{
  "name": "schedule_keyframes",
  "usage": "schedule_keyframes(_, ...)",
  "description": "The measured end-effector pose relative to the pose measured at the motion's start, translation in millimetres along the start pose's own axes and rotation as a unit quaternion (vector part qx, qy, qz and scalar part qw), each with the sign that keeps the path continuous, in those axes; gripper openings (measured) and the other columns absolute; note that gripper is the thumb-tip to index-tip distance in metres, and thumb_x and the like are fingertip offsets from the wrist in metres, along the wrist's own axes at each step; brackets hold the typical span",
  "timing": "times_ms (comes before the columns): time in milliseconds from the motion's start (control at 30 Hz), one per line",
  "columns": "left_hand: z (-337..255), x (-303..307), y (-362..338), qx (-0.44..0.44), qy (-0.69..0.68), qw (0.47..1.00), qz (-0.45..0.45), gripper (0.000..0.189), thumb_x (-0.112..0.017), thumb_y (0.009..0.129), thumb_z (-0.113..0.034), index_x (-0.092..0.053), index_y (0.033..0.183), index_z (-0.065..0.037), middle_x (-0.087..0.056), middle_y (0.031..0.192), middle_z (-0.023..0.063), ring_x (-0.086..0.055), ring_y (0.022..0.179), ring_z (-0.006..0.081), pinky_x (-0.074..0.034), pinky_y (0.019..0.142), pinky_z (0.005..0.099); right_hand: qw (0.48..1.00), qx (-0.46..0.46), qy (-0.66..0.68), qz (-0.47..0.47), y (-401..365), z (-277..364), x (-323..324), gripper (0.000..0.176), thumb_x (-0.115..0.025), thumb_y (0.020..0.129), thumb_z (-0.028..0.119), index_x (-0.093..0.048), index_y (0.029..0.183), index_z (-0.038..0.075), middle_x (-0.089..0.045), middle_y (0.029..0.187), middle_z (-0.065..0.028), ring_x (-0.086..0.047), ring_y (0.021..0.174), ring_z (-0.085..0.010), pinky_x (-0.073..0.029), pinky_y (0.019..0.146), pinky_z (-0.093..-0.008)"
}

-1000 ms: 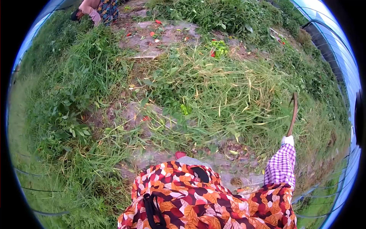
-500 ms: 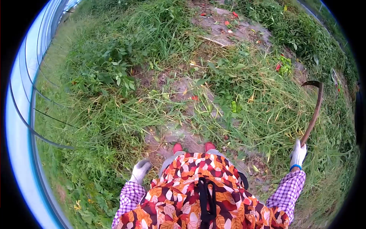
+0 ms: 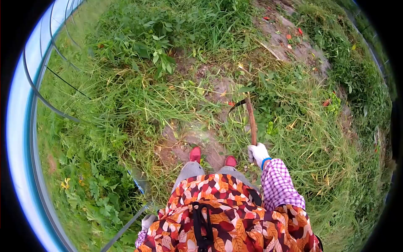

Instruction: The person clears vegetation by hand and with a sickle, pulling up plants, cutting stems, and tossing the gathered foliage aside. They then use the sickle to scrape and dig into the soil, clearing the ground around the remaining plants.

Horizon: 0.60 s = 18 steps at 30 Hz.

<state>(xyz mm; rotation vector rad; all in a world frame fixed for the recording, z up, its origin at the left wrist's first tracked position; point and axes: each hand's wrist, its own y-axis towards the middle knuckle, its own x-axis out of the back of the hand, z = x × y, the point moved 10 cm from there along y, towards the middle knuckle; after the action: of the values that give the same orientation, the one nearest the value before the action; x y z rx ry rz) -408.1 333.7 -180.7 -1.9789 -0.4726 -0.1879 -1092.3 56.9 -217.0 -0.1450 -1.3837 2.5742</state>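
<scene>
A white-gloved fist, my right hand (image 3: pixel 258 153), is closed round the lower end of a sickle's (image 3: pixel 252 122) wooden handle. Its dark curved blade points left, over cut grass and a bit of bare soil ahead of my feet. My left hand (image 3: pixel 147 221), gloved too, is low at my left side, half hidden by the leaf-print apron (image 3: pixel 218 210). A grey bar (image 3: pixel 128 227) runs close beside it; the fingers do not show clearly.
My red shoes (image 3: pixel 195 154) stand on a patch of bare soil (image 3: pixel 201 143). Leafy plants (image 3: pixel 155 46) grow ahead to the left, and red peppers (image 3: pixel 289 37) lie scattered on the path. Hooped greenhouse framing (image 3: pixel 31 96) curves along the left edge.
My right hand has swung the sickle inward from the far right to in front of me. The left hand has dropped back beside the apron. The view has shifted, and my left shoe is further forward.
</scene>
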Motion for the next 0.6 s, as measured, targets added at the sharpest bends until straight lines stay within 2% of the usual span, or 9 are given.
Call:
schedule_keyframes(100, 28, -5, -39, 0.037, 0.046, 0.997, -0.046, 0.029, -0.059, 0.088, -0.013, -0.061, 0.113, 0.000, -0.066, 0.086, 0.0085, -0.061, 0.066, 0.0162, -0.049, 0.059, 0.0257, 0.996, 0.022, 0.063, 0.063, 25, 30, -27, 0.015, -0.059, 0.088, 0.013, -0.049, 0.090, 0.002, -0.053, 0.062, -0.0050, -0.049, 0.044, -0.0155, -0.042, 0.040, -0.0316)
schedule_keyframes(167, 39, -15, -50, 0.050, 0.055, 0.996, -0.054, 0.029, -0.059, 0.088, -0.013, -0.061, 0.114, 0.000, -0.066, 0.087, 0.0088, -0.061, 0.067, 0.0162, -0.049, 0.060, 0.0258, 0.995, 0.043, -0.083, 0.041, 51, 45, -25, 0.016, -0.059, 0.088, 0.013, -0.048, 0.092, 0.001, -0.053, 0.066, -0.0049, -0.050, 0.047, -0.0132, -0.042, 0.040, -0.0307)
schedule_keyframes(200, 41, -19, -53, 0.053, 0.057, 0.995, -0.055, 0.029, -0.059, 0.088, -0.013, -0.061, 0.114, 0.000, -0.066, 0.087, 0.0089, -0.061, 0.067, 0.0163, -0.049, 0.060, 0.0258, 0.988, 0.046, -0.145, 0.039, 67, 43, -26, 0.025, -0.061, 0.087, 0.018, -0.050, 0.099, -0.001, -0.060, 0.078, -0.0116, -0.060, 0.060, -0.0218, -0.049, 0.052, -0.0360)
schedule_keyframes(233, 42, -21, -57, 0.055, 0.057, 0.995, -0.058, 0.029, -0.059, 0.088, -0.013, -0.060, 0.114, 0.000, -0.066, 0.087, 0.0091, -0.061, 0.067, 0.0163, -0.049, 0.060, 0.0259, 0.987, 0.044, -0.148, 0.041, 92, 30, -28, 0.025, -0.061, 0.087, 0.018, -0.050, 0.099, -0.001, -0.060, 0.078, -0.0116, -0.060, 0.060, -0.0218, -0.049, 0.052, -0.0360)
schedule_keyframes(367, 29, -13, -69, 0.049, 0.042, 0.996, -0.068, 0.029, -0.059, 0.088, -0.012, -0.060, 0.115, 0.000, -0.067, 0.088, 0.0097, -0.062, 0.068, 0.0165, -0.050, 0.061, 0.0261, 0.961, 0.078, -0.262, -0.039, 136, 15, -26, 0.048, -0.064, 0.083, 0.030, -0.051, 0.116, -0.002, -0.063, 0.103, -0.0250, -0.061, 0.100, -0.0384, -0.047, 0.087, -0.0413)
schedule_keyframes(433, -5, -11, -84, 0.049, 0.037, 0.996, -0.072, 0.029, -0.059, 0.088, -0.012, -0.060, 0.115, 0.000, -0.067, 0.088, 0.0099, -0.062, 0.068, 0.0166, -0.050, 0.061, 0.0262, 0.925, 0.147, -0.343, -0.071, 143, 26, -31, 0.038, -0.058, 0.087, 0.021, -0.049, 0.116, -0.003, -0.060, 0.076, -0.0133, -0.057, 0.050, -0.0229, -0.049, 0.046, -0.0364)
schedule_keyframes(500, -21, -27, -97, 0.094, -0.052, 0.994, -0.032, 0.031, -0.060, 0.088, -0.013, -0.059, 0.117, -0.001, -0.067, 0.089, 0.0097, -0.062, 0.068, 0.0150, -0.050, 0.061, 0.0260, 0.921, 0.119, -0.365, -0.070, 150, 20, -30, 0.041, -0.059, 0.086, 0.022, -0.050, 0.117, -0.002, -0.063, 0.082, -0.0164, -0.062, 0.059, -0.0256, -0.051, 0.055, -0.0376)
schedule_keyframes(567, -39, -23, -104, 0.072, 0.014, 0.996, -0.059, 0.032, -0.059, 0.089, -0.016, -0.058, 0.118, -0.003, -0.068, 0.090, 0.0091, -0.063, 0.071, 0.0141, -0.050, 0.061, 0.0260, 0.923, 0.098, -0.367, -0.056, 153, 14, -29, 0.042, -0.060, 0.085, 0.024, -0.051, 0.117, -0.002, -0.063, 0.084, -0.0175, -0.064, 0.071, -0.0283, -0.051, 0.064, -0.0389)
schedule_keyframes(600, -45, -20, -105, 0.067, 0.044, 0.994, -0.073, 0.031, -0.059, 0.090, -0.017, -0.058, 0.118, -0.003, -0.068, 0.092, 0.0088, -0.064, 0.073, 0.0145, -0.050, 0.062, 0.0261, 0.925, 0.057, -0.373, -0.047, 145, 12, -24, 0.046, -0.063, 0.083, 0.030, -0.052, 0.114, -0.001, -0.064, 0.100, -0.0242, -0.063, 0.097, -0.0373, -0.049, 0.085, -0.0422)
